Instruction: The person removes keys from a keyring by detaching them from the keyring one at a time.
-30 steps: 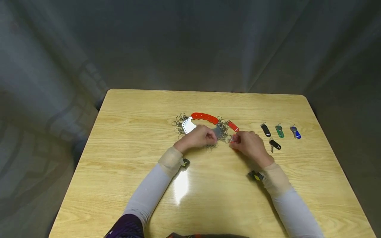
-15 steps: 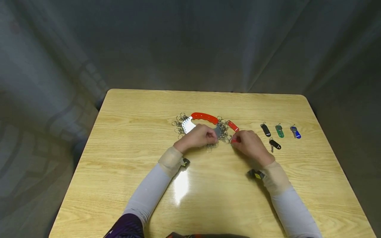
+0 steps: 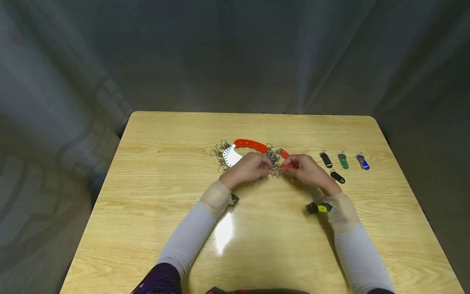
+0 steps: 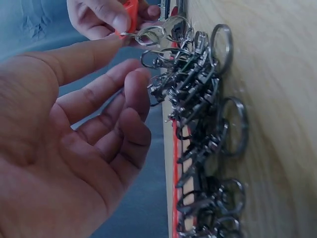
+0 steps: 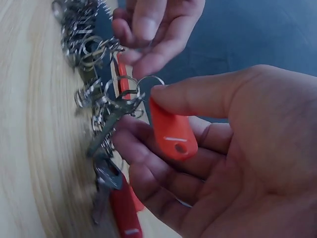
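Red tag (image 5: pixel 172 130) (pinched) with ring (image 5: pixel 151 76)

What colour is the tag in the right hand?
Red, leaning orange; the tag shows best in the right wrist view.
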### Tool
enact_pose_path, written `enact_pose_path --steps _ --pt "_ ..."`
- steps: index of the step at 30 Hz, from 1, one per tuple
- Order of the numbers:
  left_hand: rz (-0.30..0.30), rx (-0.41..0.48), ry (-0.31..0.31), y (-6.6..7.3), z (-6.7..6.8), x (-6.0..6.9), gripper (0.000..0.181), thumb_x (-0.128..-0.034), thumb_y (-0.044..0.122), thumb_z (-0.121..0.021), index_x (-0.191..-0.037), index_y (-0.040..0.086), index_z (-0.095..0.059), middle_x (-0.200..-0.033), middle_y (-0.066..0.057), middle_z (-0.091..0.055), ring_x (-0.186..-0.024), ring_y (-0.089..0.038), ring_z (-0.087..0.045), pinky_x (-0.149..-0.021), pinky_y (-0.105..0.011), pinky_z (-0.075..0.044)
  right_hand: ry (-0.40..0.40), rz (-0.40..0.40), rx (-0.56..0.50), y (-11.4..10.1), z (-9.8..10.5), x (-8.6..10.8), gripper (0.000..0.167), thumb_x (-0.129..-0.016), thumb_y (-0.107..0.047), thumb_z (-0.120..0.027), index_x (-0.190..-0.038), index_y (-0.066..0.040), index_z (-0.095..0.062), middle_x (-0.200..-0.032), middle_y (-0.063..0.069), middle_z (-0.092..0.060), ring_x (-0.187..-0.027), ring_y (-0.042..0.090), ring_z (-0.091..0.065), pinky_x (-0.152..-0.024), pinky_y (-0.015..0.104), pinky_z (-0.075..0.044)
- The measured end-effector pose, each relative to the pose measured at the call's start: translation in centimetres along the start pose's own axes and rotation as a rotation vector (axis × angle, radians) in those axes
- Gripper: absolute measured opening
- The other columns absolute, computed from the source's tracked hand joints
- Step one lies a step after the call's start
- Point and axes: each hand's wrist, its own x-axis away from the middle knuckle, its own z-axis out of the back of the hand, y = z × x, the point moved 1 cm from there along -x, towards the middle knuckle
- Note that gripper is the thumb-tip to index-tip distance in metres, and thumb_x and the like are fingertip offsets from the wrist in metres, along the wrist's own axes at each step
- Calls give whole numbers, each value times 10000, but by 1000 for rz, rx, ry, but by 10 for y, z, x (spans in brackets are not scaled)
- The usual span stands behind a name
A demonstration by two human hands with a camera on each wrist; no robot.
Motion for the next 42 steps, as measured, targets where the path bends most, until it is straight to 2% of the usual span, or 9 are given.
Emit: enact_pose_path --steps 7,9,13,17,22,27,31,37,42 --pt "72 -97 -23 6 -1 -4 239 -980 184 -778 -1194 76 -764 -1097 -35 -756 -967 -146 -678 -893 -260 -557 -66 -43 -197 4 -5 -4 130 -1045 -95 -657 -1039 35 -663 -844 172 -644 -671 179 -521 -589 235 -428" --pt "89 -115 -27 8 -1 -5 225 -985 197 -773 -1183 90 -766 -1103 -30 -755 -975 -147 -679 -889 -264 -559 -72 -72 -281 5 -7 -5 137 -1044 -94 -650 -1041 43 -641 -857 181 -655 -685 189 -561 -596 246 -455" --pt "123 -149 -26 9 -4 -8 183 -996 243 -764 -1137 129 -783 -1054 4 -756 -893 -121 -660 -801 -246 -547 -92 -97 -474 6 -11 -7 110 -1041 -29 -602 -1054 79 -589 -973 169 -701 -853 223 -697 -761 317 -604" --pt "158 -178 -17 9 -7 -11 150 -1009 281 -748 -1088 164 -800 -998 37 -756 -777 -99 -620 -687 -233 -516 -126 -91 -574 6 -15 -8 85 -1066 9 -540 -1069 92 -559 -1043 168 -705 -931 231 -750 -889 384 -635" --pt "152 -123 38 7 -5 -10 113 -1020 208 -727 -1059 141 -810 -977 10 -768 -744 -100 -635 -668 -219 -528 -94 -96 -567 1 -17 -7 86 -1062 -5 -537 -1066 74 -569 -1038 225 -710 -922 247 -762 -822 313 -621" --pt "91 -71 102 4 -2 -7 97 -1001 136 -741 -1052 110 -819 -981 -23 -781 -789 -96 -660 -732 -204 -538 -3 -116 -518 -1 -16 -6 39 -1028 -29 -624 -1012 4 -612 -937 215 -715 -866 243 -721 -693 249 -523" --pt "42 -26 120 4 -1 -6 121 -997 115 -740 -1086 90 -818 -1000 -49 -793 -772 -95 -655 -736 -192 -531 48 -122 -479 -1 -17 -5 82 -992 -8 -668 -1057 -2 -618 -949 236 -738 -834 264 -724 -661 254 -525" --pt "10 37 137 3 -1 -5 144 -1001 86 -730 -1121 66 -808 -1002 -68 -789 -753 -105 -642 -715 -187 -527 34 -106 -409 -5 -16 -3 278 -990 -26 -700 -1262 12 -655 -1014 198 -761 -744 227 -685 -585 264 -520" --pt "38 120 163 2 -1 -5 117 -1002 56 -714 -1104 64 -771 -981 -57 -772 -837 -113 -688 -775 -185 -560 18 -114 -356 -7 -13 -1 272 -996 -67 -706 -1257 4 -686 -1026 224 -739 -759 267 -687 -600 288 -549"
